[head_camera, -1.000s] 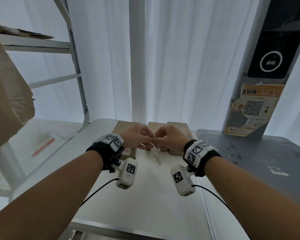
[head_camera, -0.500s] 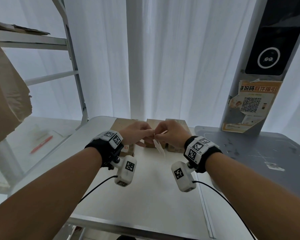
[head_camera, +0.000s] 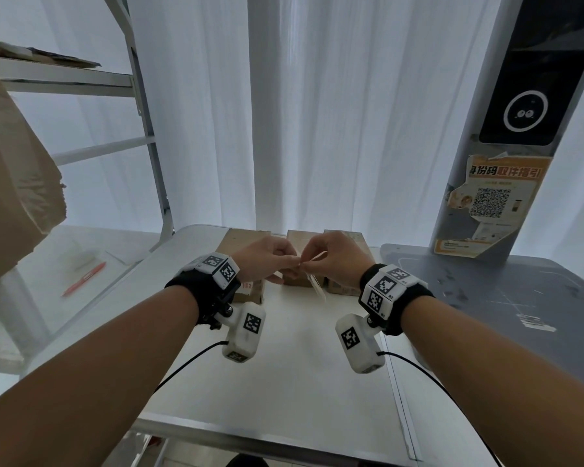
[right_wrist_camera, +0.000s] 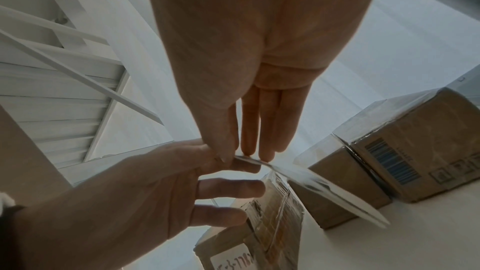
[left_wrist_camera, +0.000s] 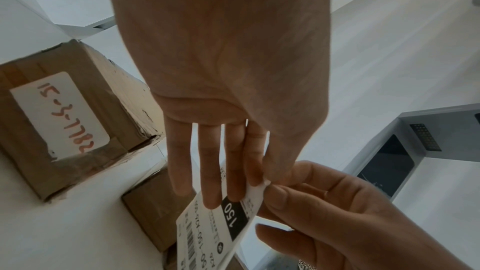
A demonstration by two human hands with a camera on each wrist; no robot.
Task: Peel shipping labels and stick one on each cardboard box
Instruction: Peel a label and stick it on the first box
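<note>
Change: since a second ago both hands have risen a little above the boxes, and the label, then bunched between the fingertips, now hangs down from the pinch with its lower end free.
Meaning: my reading is that the top corner is being worked apart from its backing; peeling has begun but is not finished.
Left hand (head_camera: 267, 261): thumb and forefinger pinch the label's top corner; the other fingers lie straight behind the sheet.
Right hand (head_camera: 334, 257): thumb and forefinger pinch the same corner, touching the left fingertips; remaining fingers loosely extended.
Label (left_wrist_camera: 221, 231): held in the air above and in front of the middle box, printed face with a barcode and a black "150" block turned toward the left wrist.
Backing: I cannot tell from these views which layer each hand holds.
Left box (left_wrist_camera: 64, 114): left of the middle box, already bearing a white sticker with red handwriting.
Middle box (right_wrist_camera: 335, 198): directly beneath the hanging label.
Right box (right_wrist_camera: 415, 147): touching the middle box on its right, with a blue printed barcode on one side.
Table (head_camera: 284, 382): carries all three boxes at its far edge.
Remaining: finish the peel, then press the label onto a box.
</note>
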